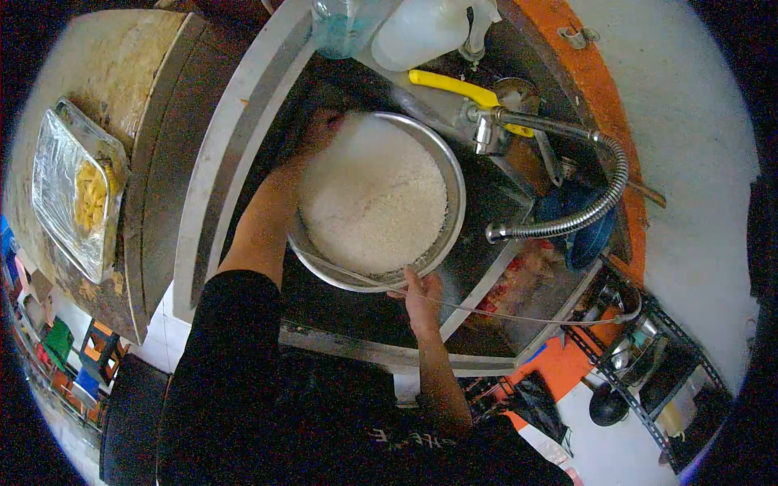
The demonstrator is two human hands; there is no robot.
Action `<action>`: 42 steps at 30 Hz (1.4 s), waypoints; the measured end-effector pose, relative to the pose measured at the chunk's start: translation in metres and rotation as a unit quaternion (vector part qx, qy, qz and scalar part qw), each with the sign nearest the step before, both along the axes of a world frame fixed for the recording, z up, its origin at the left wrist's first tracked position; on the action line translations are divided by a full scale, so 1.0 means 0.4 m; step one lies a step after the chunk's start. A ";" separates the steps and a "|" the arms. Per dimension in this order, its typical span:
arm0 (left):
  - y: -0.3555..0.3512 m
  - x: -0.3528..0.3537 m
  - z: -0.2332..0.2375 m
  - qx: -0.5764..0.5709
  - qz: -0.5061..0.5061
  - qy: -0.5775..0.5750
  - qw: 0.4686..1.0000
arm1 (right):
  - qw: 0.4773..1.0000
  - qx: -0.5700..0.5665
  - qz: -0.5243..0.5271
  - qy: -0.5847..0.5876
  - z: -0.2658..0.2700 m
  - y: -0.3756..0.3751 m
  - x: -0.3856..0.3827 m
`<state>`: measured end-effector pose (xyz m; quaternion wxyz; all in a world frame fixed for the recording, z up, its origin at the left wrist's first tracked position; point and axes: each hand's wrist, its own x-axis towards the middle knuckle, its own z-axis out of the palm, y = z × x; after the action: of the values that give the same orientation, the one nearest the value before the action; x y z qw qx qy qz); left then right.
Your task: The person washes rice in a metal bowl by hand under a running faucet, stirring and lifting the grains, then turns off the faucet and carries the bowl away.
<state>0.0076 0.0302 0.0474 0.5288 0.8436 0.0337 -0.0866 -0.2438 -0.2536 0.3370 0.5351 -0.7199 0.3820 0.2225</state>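
Note:
A round metal bowl (455, 174) full of white rice grains (397, 194) in cloudy water sits in the dark sink. My right hand (422, 301) grips its near rim, thumb on top and fingers curled at the edge. A thin clear hose (519, 317) passes by this hand and runs along the near side of the bowl. Over at the far left rim is my left hand (318, 134), smeared by motion and in shadow, its fingers not distinct.
A flexible metal faucet (620, 174) arches over the sink's right side, near a yellow handle (454, 85). Behind stands a white plastic jug (421, 34). Plastic-wrapped yellow food lies in a tray (69, 182) on the left counter. Reddish scraps (519, 279) fill the right basin.

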 end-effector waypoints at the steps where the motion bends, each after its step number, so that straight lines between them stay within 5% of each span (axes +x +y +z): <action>1: -0.012 -0.007 -0.055 -0.010 0.023 0.008 1.000 | 1.000 -0.012 0.013 -0.016 -0.021 -0.009 -0.014; 3: -0.018 -0.006 -0.142 -0.009 0.027 -0.015 0.999 | 1.000 -0.004 0.007 -0.022 -0.009 0.002 -0.006; 5: -0.015 -0.002 -0.124 -0.009 0.013 -0.028 0.999 | 0.999 0.036 -0.031 -0.003 0.055 0.041 0.041; 8: -0.008 0.002 -0.084 -0.012 0.013 -0.015 1.000 | 0.999 -0.022 0.026 0.009 -0.063 -0.035 -0.051; 11: -0.008 0.001 -0.079 -0.013 0.014 -0.012 1.000 | 0.997 0.058 -0.056 -0.009 0.054 0.052 0.040; 17: -0.010 0.006 -0.075 -0.015 0.017 -0.006 1.000 | 0.999 -0.015 0.033 -0.014 -0.057 -0.019 -0.046; 26: -0.008 0.013 -0.076 -0.014 0.018 -0.003 1.000 | 0.998 0.043 -0.039 -0.033 0.064 0.077 0.046; 42: 0.001 0.012 -0.084 -0.010 0.029 0.004 1.000 | 0.998 0.055 0.001 -0.022 0.080 0.099 0.058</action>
<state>0.0123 0.0304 0.0138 0.5396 0.8365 0.0594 -0.0750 -0.2205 -0.2140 0.3690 0.5817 -0.6950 0.3562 0.2275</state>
